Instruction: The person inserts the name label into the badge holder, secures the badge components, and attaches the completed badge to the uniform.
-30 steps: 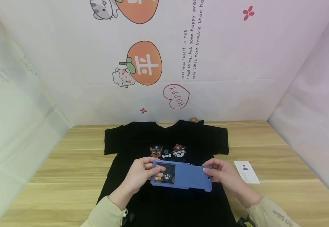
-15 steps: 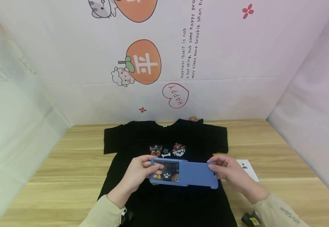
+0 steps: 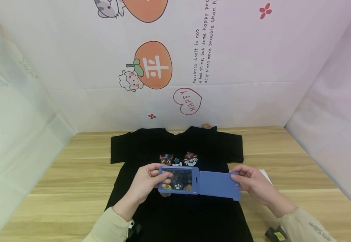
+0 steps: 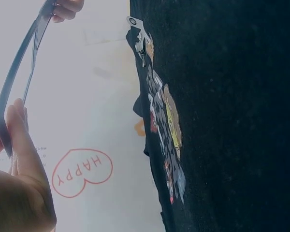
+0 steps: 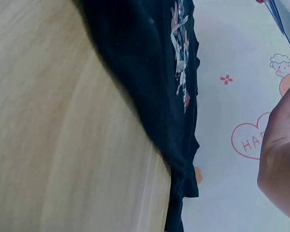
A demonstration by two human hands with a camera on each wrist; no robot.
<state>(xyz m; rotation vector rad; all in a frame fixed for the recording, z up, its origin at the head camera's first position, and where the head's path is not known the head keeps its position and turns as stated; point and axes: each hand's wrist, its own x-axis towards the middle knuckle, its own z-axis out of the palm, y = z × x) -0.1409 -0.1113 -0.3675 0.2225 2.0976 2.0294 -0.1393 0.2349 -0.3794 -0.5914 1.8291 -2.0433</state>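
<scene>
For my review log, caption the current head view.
Left hand holding a blue frame, right hand a blue panel, above a black shirt.

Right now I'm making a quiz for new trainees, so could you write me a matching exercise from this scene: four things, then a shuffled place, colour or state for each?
Things:
1. left hand
2. right hand
3. T-shirt
4. card

Matches:
A. white, partly hidden behind a hand in the head view
B. pinches the plain blue panel
C. black, laid out on the wooden table
D. grips the windowed blue frame

Pairs: 1-D, 2-B, 3-C, 4-A
</scene>
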